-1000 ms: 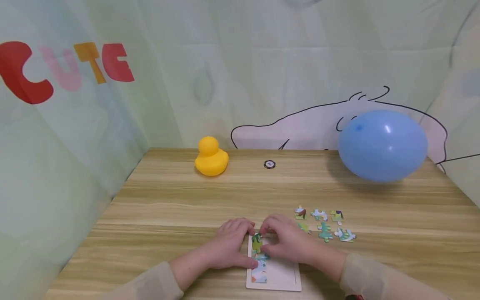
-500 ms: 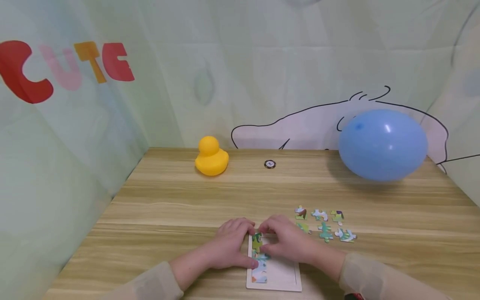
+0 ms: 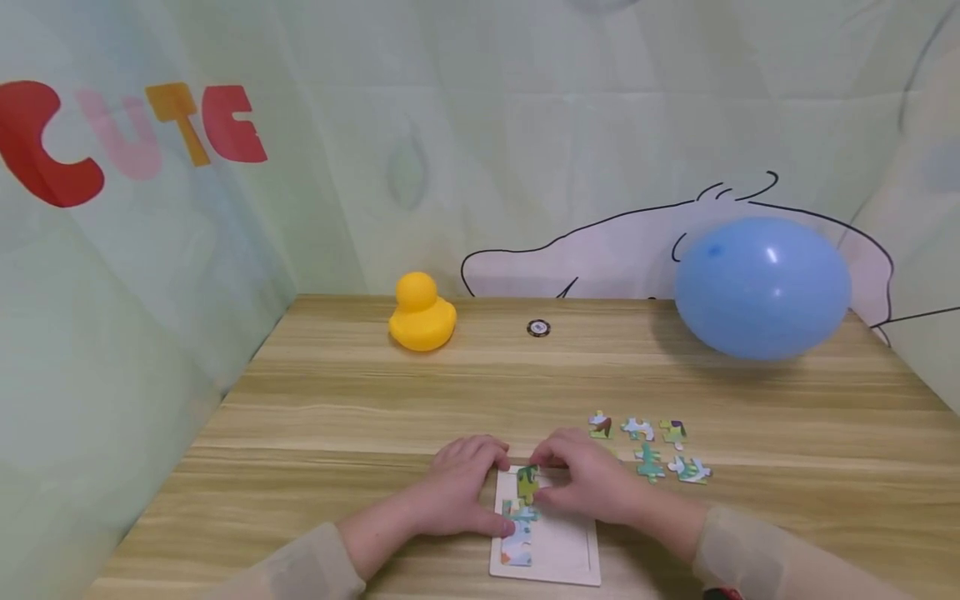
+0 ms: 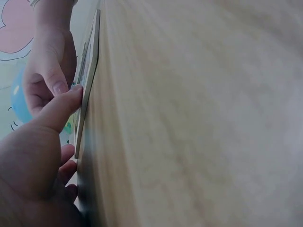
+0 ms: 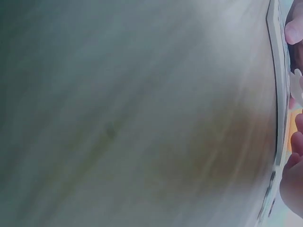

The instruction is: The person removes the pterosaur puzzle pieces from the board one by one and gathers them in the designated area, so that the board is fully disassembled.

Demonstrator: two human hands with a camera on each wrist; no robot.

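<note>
A pale puzzle tray (image 3: 558, 554) lies on the table near the front. Down its left side lie joined puzzle pieces (image 3: 517, 546) with a light blue and orange print. My left hand (image 3: 457, 496) holds the tray from the left, its thumb (image 4: 59, 106) on these pieces and its fingertips by the tray's far left corner. Over the tray's upper left part, my right hand (image 3: 588, 483) pinches a green puzzle piece (image 3: 528, 485) between thumb and fingers. This piece stands apart from the tray's left rim. The right wrist view shows the tray edge (image 5: 279, 94) and only parts of the hands.
Several loose puzzle pieces (image 3: 650, 462) lie to the right beyond my right hand. Farther back on the wooden table (image 3: 337, 417) are a yellow rubber duck (image 3: 422, 315), a poker chip (image 3: 538, 328) and a blue balloon (image 3: 762, 289). A printed curtain (image 3: 360, 125) closes off the back.
My right hand has shifted right with the green piece, away from the tray's left rim. A loose piece behind that hand is now almost covered. My left hand stays in place.
</note>
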